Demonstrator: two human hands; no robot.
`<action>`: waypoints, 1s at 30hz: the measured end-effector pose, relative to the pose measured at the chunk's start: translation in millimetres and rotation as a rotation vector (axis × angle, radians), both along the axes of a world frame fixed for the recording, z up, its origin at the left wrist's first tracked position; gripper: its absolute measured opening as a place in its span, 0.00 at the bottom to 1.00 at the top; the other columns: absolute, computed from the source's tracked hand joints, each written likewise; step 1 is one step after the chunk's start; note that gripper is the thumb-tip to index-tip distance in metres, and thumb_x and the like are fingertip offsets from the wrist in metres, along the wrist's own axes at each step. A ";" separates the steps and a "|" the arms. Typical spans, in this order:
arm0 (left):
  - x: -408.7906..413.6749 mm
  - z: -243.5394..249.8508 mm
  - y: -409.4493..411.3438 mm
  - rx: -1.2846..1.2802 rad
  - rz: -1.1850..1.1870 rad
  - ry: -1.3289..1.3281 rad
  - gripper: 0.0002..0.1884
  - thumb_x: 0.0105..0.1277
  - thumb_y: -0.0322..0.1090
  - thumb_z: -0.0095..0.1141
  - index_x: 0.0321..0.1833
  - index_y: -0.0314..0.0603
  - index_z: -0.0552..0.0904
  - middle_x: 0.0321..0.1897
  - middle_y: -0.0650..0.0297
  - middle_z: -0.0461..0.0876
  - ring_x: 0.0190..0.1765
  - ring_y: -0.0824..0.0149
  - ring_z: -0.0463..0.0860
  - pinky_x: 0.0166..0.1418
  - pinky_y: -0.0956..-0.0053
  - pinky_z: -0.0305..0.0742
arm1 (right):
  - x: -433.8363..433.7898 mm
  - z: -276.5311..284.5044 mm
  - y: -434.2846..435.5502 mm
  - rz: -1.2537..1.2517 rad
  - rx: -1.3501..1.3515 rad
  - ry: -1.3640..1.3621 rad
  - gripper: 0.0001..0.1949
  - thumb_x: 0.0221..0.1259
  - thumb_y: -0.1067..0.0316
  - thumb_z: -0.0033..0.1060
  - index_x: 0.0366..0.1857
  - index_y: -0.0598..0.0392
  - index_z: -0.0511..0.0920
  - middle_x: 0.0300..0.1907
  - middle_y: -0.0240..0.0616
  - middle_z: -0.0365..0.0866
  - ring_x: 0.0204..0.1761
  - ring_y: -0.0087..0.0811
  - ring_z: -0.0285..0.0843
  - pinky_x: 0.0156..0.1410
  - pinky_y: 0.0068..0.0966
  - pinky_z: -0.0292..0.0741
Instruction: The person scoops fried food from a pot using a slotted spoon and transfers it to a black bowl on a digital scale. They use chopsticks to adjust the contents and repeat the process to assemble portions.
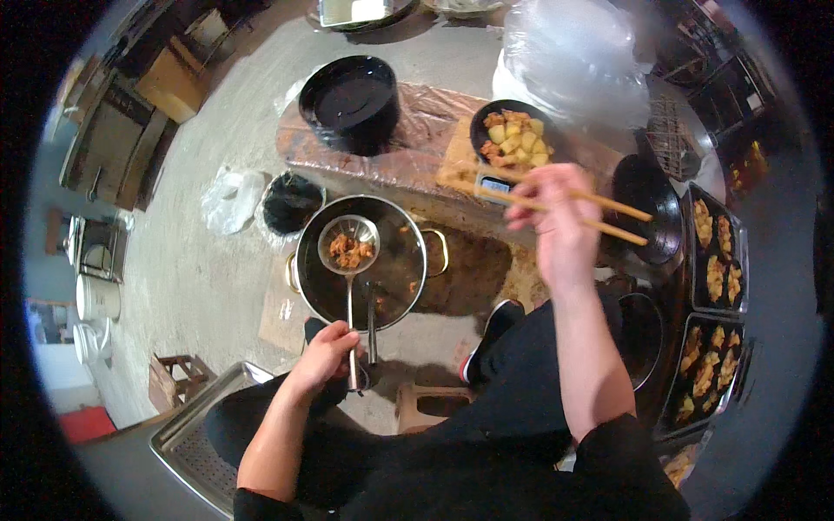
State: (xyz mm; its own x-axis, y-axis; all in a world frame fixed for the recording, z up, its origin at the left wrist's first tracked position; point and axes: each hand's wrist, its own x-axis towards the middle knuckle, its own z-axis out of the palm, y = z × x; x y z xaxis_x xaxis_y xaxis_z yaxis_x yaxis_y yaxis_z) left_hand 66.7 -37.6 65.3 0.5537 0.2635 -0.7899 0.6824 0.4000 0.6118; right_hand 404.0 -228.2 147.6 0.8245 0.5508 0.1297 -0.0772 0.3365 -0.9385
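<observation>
My left hand [328, 355] grips the long metal handle of a perforated skimmer ladle [330, 229]. In its bowl lie browned chunks that look like meat [350, 251], held above a wide metal pot [405, 286] with gold-coloured side handles. A second metal utensil handle [372, 325] leans on the pot's near rim. My right hand [561, 211], slightly blurred, holds a pair of wooden chopsticks [616, 205]. Their tips reach left, over a digital scale [493, 189]. On the scale, a black bowl [479, 127] contains potato-like chunks [519, 138] and browned pieces.
A stack of black bowls [350, 104] stands on a plastic-covered low table [427, 120]. Black trays [717, 251] of food portions sit at right, beside a dark wok-like pan [645, 228]. A metal tray [195, 449] lies at lower left. A bulging plastic bag [573, 58] is at the back.
</observation>
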 end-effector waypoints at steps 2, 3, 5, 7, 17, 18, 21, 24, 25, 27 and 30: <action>-10.7 -10.9 13.6 0.039 0.005 0.027 0.09 0.85 0.42 0.54 0.45 0.47 0.81 0.30 0.73 0.80 0.25 0.77 0.72 0.26 0.78 0.61 | -22.0 -5.7 12.0 0.140 -0.073 -0.014 0.08 0.85 0.63 0.59 0.51 0.55 0.82 0.40 0.38 0.87 0.36 0.27 0.89 0.39 0.23 0.86; -8.9 -10.7 17.8 0.112 -0.044 0.069 0.09 0.84 0.41 0.54 0.46 0.47 0.82 0.31 0.73 0.80 0.26 0.77 0.72 0.28 0.77 0.62 | -33.4 -7.3 16.3 0.203 -0.109 -0.048 0.07 0.83 0.64 0.61 0.51 0.55 0.82 0.41 0.37 0.87 0.37 0.26 0.89 0.40 0.23 0.86; -8.3 -13.6 21.9 0.137 0.001 0.039 0.10 0.84 0.41 0.55 0.44 0.47 0.83 0.30 0.73 0.80 0.27 0.76 0.73 0.30 0.76 0.63 | -53.0 -8.4 22.8 0.339 -0.170 -0.102 0.06 0.80 0.66 0.65 0.47 0.55 0.84 0.42 0.37 0.88 0.40 0.29 0.90 0.44 0.27 0.87; -3.6 -11.5 27.7 0.158 -0.025 0.083 0.10 0.82 0.42 0.57 0.43 0.47 0.83 0.29 0.72 0.80 0.28 0.75 0.73 0.31 0.75 0.63 | -65.7 -16.6 28.1 0.347 -0.184 -0.386 0.05 0.75 0.67 0.69 0.44 0.56 0.86 0.43 0.38 0.88 0.43 0.34 0.90 0.48 0.32 0.86; -23.3 -51.8 56.0 0.195 -0.077 0.142 0.10 0.83 0.40 0.55 0.45 0.42 0.82 0.34 0.67 0.82 0.35 0.71 0.78 0.41 0.74 0.72 | -79.9 -12.6 25.4 0.498 -0.142 -0.488 0.04 0.70 0.74 0.70 0.44 0.58 0.87 0.44 0.41 0.86 0.44 0.41 0.89 0.50 0.33 0.85; -19.9 -47.7 54.0 0.193 -0.084 0.144 0.10 0.83 0.40 0.54 0.46 0.42 0.82 0.34 0.67 0.82 0.35 0.71 0.78 0.41 0.74 0.72 | -78.8 -13.1 25.0 0.489 -0.142 -0.487 0.04 0.70 0.74 0.70 0.44 0.58 0.87 0.44 0.41 0.86 0.44 0.41 0.89 0.50 0.33 0.85; -12.4 -40.0 48.7 0.180 -0.099 0.140 0.11 0.83 0.41 0.54 0.46 0.43 0.82 0.33 0.67 0.82 0.34 0.72 0.78 0.40 0.74 0.71 | -75.6 -14.0 24.9 0.463 -0.136 -0.491 0.04 0.70 0.74 0.70 0.44 0.59 0.87 0.44 0.41 0.86 0.43 0.41 0.89 0.49 0.33 0.85; -12.4 -40.2 47.2 0.165 -0.099 0.122 0.10 0.83 0.42 0.54 0.45 0.45 0.82 0.33 0.69 0.82 0.34 0.73 0.77 0.39 0.75 0.70 | -75.2 -14.0 24.3 0.451 -0.130 -0.503 0.04 0.71 0.74 0.70 0.45 0.59 0.87 0.44 0.41 0.86 0.43 0.41 0.89 0.48 0.33 0.84; -13.8 -41.9 46.6 0.164 -0.096 0.121 0.10 0.83 0.42 0.55 0.44 0.46 0.82 0.32 0.71 0.82 0.34 0.74 0.77 0.38 0.76 0.69 | -75.9 -13.9 24.2 0.454 -0.135 -0.503 0.04 0.71 0.74 0.70 0.45 0.59 0.87 0.44 0.41 0.86 0.42 0.41 0.89 0.48 0.33 0.84; -14.7 -43.0 46.2 0.154 -0.089 0.122 0.10 0.82 0.42 0.56 0.44 0.47 0.83 0.32 0.72 0.82 0.33 0.75 0.77 0.38 0.76 0.68 | -77.9 -14.1 24.7 0.458 -0.141 -0.500 0.04 0.71 0.74 0.70 0.45 0.59 0.87 0.44 0.41 0.85 0.42 0.40 0.89 0.48 0.33 0.84; -15.2 -43.8 46.6 0.144 -0.087 0.127 0.10 0.82 0.43 0.57 0.44 0.47 0.83 0.31 0.73 0.82 0.31 0.76 0.75 0.36 0.76 0.67 | -81.3 -16.7 26.8 0.462 -0.144 -0.499 0.04 0.71 0.74 0.70 0.45 0.59 0.87 0.44 0.41 0.85 0.42 0.41 0.88 0.48 0.33 0.84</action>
State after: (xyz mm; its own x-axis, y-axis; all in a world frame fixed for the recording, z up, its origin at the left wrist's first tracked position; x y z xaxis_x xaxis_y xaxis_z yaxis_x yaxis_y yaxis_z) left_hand 51.5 9.0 21.6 0.4775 0.3340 -0.8127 0.7861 0.2507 0.5650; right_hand 322.6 -201.4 130.9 0.3622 0.8712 0.3314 0.2700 0.2423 -0.9319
